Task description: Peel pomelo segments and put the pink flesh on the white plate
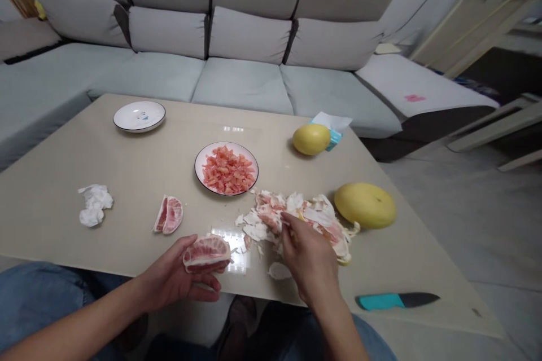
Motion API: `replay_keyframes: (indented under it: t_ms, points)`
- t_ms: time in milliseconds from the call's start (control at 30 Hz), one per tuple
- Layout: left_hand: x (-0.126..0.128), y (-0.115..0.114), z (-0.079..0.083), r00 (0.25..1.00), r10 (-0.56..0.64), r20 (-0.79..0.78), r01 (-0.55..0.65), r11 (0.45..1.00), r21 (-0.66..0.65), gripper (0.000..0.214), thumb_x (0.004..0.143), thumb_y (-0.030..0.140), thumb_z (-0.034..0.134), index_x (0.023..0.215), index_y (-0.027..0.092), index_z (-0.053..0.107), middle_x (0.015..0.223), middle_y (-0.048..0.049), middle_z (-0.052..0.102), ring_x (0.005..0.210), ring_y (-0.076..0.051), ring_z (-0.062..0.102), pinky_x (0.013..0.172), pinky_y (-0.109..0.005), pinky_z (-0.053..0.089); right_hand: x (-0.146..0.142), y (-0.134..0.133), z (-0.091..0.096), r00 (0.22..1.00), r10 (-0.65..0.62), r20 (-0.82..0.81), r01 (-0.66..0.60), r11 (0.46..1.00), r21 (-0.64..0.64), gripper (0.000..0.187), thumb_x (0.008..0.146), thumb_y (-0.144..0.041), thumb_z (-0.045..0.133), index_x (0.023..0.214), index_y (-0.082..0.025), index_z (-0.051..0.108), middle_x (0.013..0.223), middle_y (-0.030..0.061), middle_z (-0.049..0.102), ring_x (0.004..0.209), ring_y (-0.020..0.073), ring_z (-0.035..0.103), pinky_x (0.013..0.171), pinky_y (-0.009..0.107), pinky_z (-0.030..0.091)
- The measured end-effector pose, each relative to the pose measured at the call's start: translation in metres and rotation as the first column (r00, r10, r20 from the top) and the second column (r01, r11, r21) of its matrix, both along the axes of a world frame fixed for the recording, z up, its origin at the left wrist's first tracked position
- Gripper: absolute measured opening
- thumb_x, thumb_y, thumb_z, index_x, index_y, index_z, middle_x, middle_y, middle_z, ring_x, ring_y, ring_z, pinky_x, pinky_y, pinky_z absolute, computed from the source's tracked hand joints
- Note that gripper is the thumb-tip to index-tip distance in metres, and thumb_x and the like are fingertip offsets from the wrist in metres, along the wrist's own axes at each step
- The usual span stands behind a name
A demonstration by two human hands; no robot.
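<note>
Your left hand (169,277) cups a peeled pomelo segment (207,254) on curled fingers, over the table's near edge. Your right hand (309,256) is bunched into a heap of white pith and membrane (296,217), fingertips pinching something there; can't tell what. A plate of pink pomelo pulp (220,145) sits just past the heap, a whole pomelo (365,206) just beside it, and a teal-handled knife (393,300) lies at the right of the table (127,237).

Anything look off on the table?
Mainly the mess: pomelo peel and pith lies strewn across the table, with loose scraps near the right hand. The teal-handled knife sits close to the table's front edge, and a crumpled tissue lies off by itself.
</note>
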State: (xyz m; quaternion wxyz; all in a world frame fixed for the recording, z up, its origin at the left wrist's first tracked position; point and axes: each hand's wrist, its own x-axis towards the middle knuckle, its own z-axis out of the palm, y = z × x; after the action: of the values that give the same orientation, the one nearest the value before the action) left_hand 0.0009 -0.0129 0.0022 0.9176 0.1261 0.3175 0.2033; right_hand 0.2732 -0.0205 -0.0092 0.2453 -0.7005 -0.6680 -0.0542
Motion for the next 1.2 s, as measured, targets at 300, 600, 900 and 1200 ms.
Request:
replay_keyframes:
  t_ms: [300,600,900,1200]
  points:
    - [0.001,-0.002,-0.008,0.987,-0.141,-0.074,0.143,0.990,0.018,0.056,0.087,0.054,0.044,0.094,0.005,0.071,0.077,-0.0145,0.070,0.064,-0.022,0.062,0.067,-0.038,0.051,-0.018,-0.003,0.012,0.865,0.242,-0.439,-0.267,0.964,0.006,0.038,0.088,-0.030,0.054,0.124,-0.020,0.059,0.129,0.0130,0.058,0.114,0.0265,0.057,0.093,0.043,0.048]
    - [0.000,0.003,-0.017,0.964,-0.253,-0.083,0.237,0.958,-0.158,0.076,0.077,0.076,0.034,0.069,0.009,0.070,0.047,-0.0097,0.064,0.039,-0.020,0.057,0.038,-0.026,0.041,-0.058,-0.021,0.029,0.401,0.285,-0.871,-0.673,0.736,-0.069,0.072,0.075,-0.030,0.075,0.140,-0.030,0.043,0.137,0.0078,0.053,0.113,0.0222,0.059,0.096,0.037,0.049]
    - [0.005,-0.002,-0.037,0.878,-0.479,0.024,0.479,0.872,-0.101,0.104,0.061,0.092,0.008,0.072,0.010,0.071,0.048,-0.0122,0.066,0.036,-0.023,0.056,0.034,-0.033,0.043,-0.090,-0.026,0.018,0.304,0.214,-0.928,-0.626,0.779,-0.026,0.029,0.080,-0.036,0.065,0.104,-0.020,0.069,0.096,0.0052,0.071,0.088,0.0214,0.064,0.081,0.032,0.049]
    - [-0.005,0.002,-0.005,0.846,0.018,-0.533,0.356,0.725,0.590,0.048,0.078,0.058,0.060,0.108,0.021,0.056,0.091,-0.0006,0.064,0.080,-0.017,0.060,0.069,-0.026,0.049,-0.085,-0.021,0.001,0.344,-0.026,-0.939,-0.471,0.860,-0.196,0.042,0.085,-0.055,0.054,0.073,-0.016,0.061,0.063,-0.0021,0.050,0.060,0.0130,0.043,0.055,0.024,0.034]
